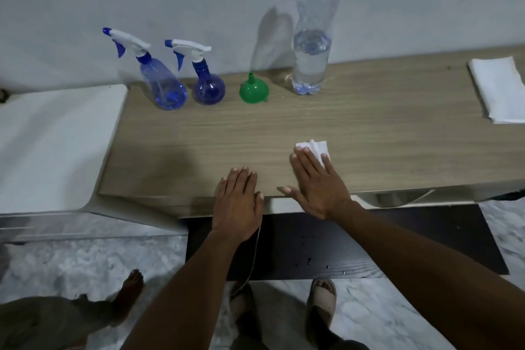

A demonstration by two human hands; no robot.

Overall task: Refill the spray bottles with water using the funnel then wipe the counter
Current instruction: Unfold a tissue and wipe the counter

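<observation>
I see my right hand point(315, 179) lying flat on the counter point(369, 122) just right of centre frame, fingers straight and close together, thumb spread out to the left. Its fingertips press on a crumpled white tissue point(314, 148), which sits on the wood and sticks out beyond them toward the wall. My left hand point(237, 202) rests palm down at the counter's near edge, just left of the right hand and apart from it, fingers extended and together, holding nothing.

Along the wall in the upper half of the frame stand, from left to right: a tall spray bottle point(159, 77), a round spray bottle point(206, 82) close beside it, a green funnel point(253, 89) set mouth down with its spout up, and a large clear water bottle point(312, 45) holding water in its lower part. Both sprayers have their trigger heads on. A stack of white napkins point(497, 88) lies at the right edge of the frame, well apart from my hands.
</observation>
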